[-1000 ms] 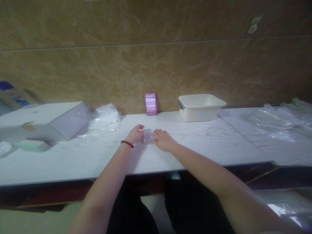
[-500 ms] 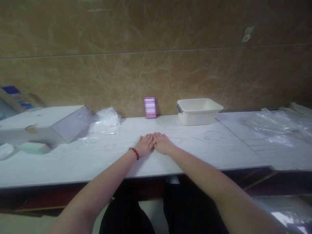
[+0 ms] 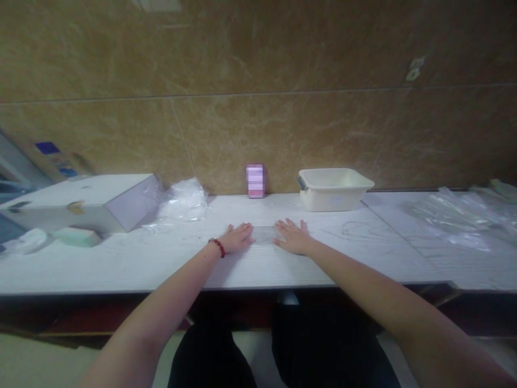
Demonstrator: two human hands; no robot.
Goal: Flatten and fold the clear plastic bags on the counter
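While both palms press flat on the white wood-grain table [image 3: 121,264], the left hand [image 3: 239,238] and the right hand [image 3: 293,239] lie apart from each other, near the table's front edge. The fingers [image 3: 244,228] of each hand are stretched out and open, gripping nothing. Between the two hands lies a small, flat sheet of clear plastic film [image 3: 264,235]. It is so faint that its edges are hard to trace, and I cannot tell whether the inner sides of the hands rest on its ends or only beside them. A red bead bracelet [image 3: 218,247] circles the left wrist.

Against the brown marble-tiled wall [image 3: 283,124] stands a small pink-and-purple box [image 3: 255,181], upright, and just to its right a cream rectangular plastic tub [image 3: 333,188]. Further left, a crumpled clear plastic bag [image 3: 182,200] sits beside a long white rectangular carton [image 3: 86,202]. Loose sheets of clear plastic [image 3: 464,213] are spread over the table's right end, well apart from the hands.
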